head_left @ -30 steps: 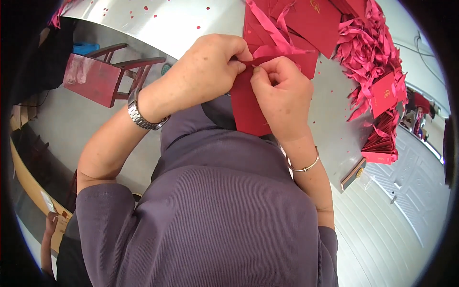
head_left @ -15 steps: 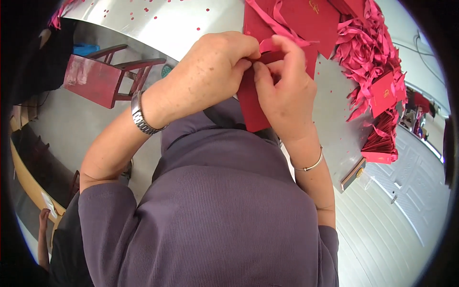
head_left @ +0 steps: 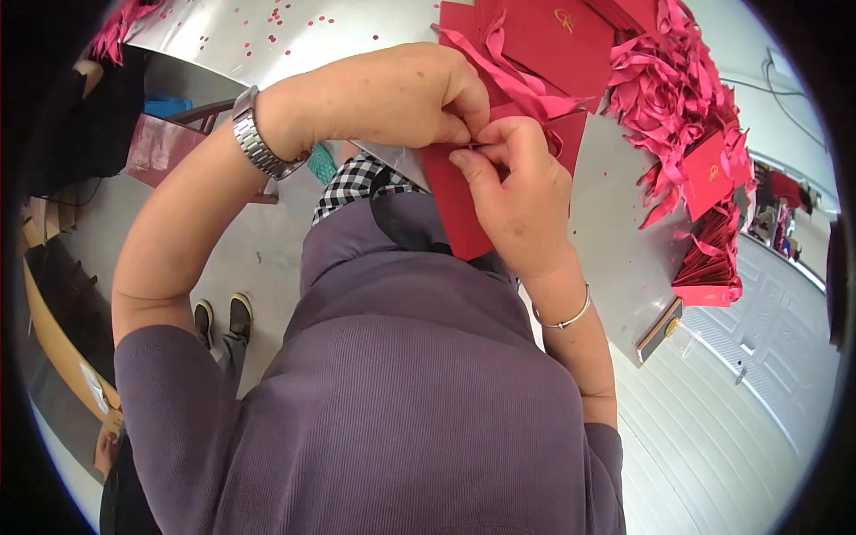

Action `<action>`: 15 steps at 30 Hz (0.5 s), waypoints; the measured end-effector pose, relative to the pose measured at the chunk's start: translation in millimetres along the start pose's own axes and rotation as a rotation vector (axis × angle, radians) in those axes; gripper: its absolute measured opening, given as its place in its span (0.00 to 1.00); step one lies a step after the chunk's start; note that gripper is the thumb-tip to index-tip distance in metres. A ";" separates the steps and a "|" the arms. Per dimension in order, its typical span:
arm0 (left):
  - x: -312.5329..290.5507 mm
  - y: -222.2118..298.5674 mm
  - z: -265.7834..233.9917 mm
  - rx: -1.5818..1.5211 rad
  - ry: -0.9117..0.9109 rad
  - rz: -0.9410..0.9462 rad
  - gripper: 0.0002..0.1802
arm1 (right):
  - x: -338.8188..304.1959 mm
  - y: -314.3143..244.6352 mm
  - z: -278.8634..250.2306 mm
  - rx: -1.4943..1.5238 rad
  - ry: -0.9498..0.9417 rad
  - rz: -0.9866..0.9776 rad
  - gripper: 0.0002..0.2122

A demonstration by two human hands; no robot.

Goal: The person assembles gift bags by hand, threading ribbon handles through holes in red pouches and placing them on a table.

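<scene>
In front of my body a flat red paper bag [head_left: 459, 209] hangs over the table's near edge, tilted, its upper part beneath my hands. My left hand [head_left: 419, 94] comes over it from the left, its fingertips pinched together at the bag. Opposite, my right hand [head_left: 522, 187] pinches with thumb and forefinger, close against the left fingertips. A pink ribbon [head_left: 506, 112] shows between the hands and seems to run into both pinches; the exact grip is partly hidden by the fingers. More ribbon [head_left: 513, 76] lies loose just beyond, on a stack of red bags [head_left: 557, 45].
A heap of pink-ribboned bags [head_left: 655, 98] lines the table's right side, with a bundled stack [head_left: 709, 267] nearer me. Small red paper dots [head_left: 272, 36] are scattered on the pale table [head_left: 615, 178]. A red chair [head_left: 165, 152] and another person's shoes [head_left: 239, 314] are at left.
My left forearm has swung up and outward, its elbow further left. Both hands have come slightly lower with the bag, fingertips still together. Less of the chair shows; checked cloth is now visible.
</scene>
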State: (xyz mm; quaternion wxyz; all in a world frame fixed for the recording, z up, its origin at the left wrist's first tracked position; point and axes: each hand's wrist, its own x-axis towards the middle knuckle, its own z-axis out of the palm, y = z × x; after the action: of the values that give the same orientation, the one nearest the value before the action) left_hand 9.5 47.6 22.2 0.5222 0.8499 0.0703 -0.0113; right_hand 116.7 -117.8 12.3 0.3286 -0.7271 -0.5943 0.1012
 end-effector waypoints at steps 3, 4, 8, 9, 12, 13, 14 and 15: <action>5.2 -3.7 0.0 0.062 -0.037 0.048 0.09 | -2.4 -0.7 1.1 0.006 0.045 0.008 0.12; 5.6 -7.1 1.7 0.079 -0.017 0.111 0.08 | -4.1 -0.2 1.9 -0.008 0.044 0.023 0.12; 4.7 -15.5 10.2 0.187 0.201 0.222 0.05 | -8.2 -10.3 -12.1 -0.277 0.027 -0.058 0.21; 4.2 -16.7 9.5 0.187 0.198 0.229 0.05 | -10.0 -11.6 -16.5 -0.282 0.031 -0.055 0.21; 2.3 -20.2 8.3 0.266 0.208 0.214 0.05 | -17.5 -10.7 -29.9 -0.382 0.041 -0.192 0.20; 3.0 -21.5 8.5 0.265 0.207 0.213 0.05 | -20.8 -3.8 -30.5 -0.381 0.039 -0.191 0.20; 4.0 -23.2 9.4 0.270 0.218 0.213 0.05 | -26.0 3.7 -28.8 -0.387 0.137 -0.316 0.18; 5.1 -24.4 9.8 0.275 0.229 0.211 0.05 | -28.6 8.0 -27.8 -0.392 0.236 -0.441 0.16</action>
State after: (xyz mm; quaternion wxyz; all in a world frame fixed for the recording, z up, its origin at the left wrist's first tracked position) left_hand 11.9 50.3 -4.4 0.3881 0.9115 0.0375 0.1309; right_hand 130.3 -155.0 21.8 0.2630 -0.6370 -0.7035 -0.1739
